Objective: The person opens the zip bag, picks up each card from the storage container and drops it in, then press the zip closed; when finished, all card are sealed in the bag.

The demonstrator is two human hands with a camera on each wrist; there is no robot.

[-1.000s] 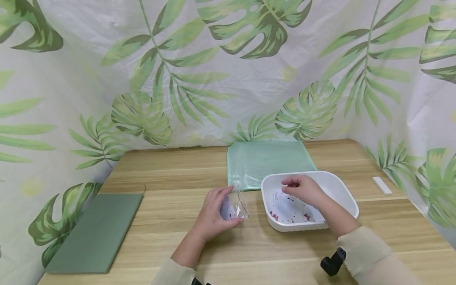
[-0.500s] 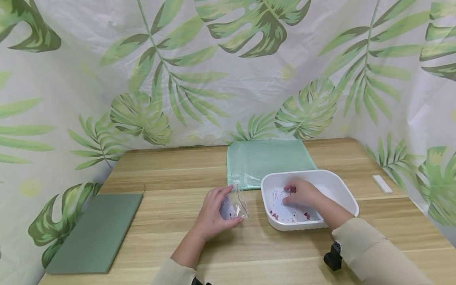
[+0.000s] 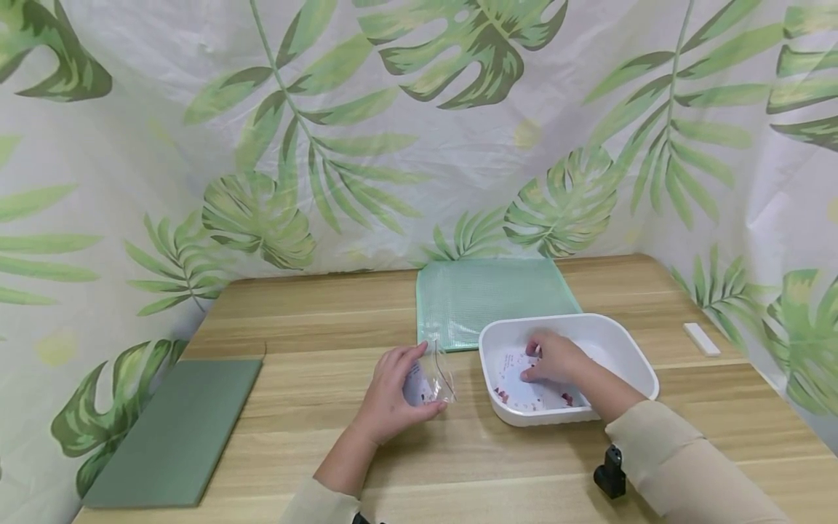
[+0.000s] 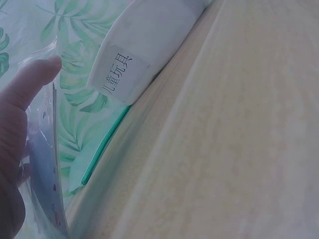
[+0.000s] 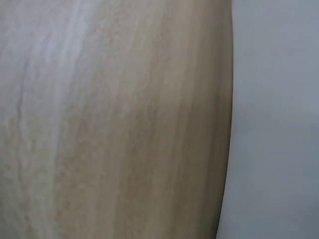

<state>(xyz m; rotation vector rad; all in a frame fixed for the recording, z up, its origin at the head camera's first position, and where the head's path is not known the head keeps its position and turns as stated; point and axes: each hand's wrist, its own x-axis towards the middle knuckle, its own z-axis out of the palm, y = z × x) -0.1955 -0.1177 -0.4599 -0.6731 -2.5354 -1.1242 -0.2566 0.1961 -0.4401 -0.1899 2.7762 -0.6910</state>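
Observation:
In the head view my left hand [image 3: 395, 391] grips a clear zip bag [image 3: 440, 378] upright between thumb and fingers, with a pale printed card in it. The left wrist view shows the bag [image 4: 46, 149] edge-on beside the thumb. My right hand [image 3: 556, 358] is down inside a white plastic bin [image 3: 625, 349], fingers bent and fingertips at a pale sheet printed with small red figures [image 3: 524, 389]. Whether those fingertips pinch anything I cannot tell. Only the bin's outer wall [image 5: 274, 119] and wood show in the right wrist view.
A green mesh zip pouch [image 3: 491, 295] lies behind the bin. To the left is a flat dark-green board [image 3: 177, 433]; a small white bar [image 3: 702, 339] lies near the right table edge. Leaf-patterned sheeting [image 3: 366, 131] surrounds the wooden table [image 3: 314, 313].
My right hand has moved lower into the bin, its fingertips coming down to the printed sheet. The left hand and its bag have stayed put.

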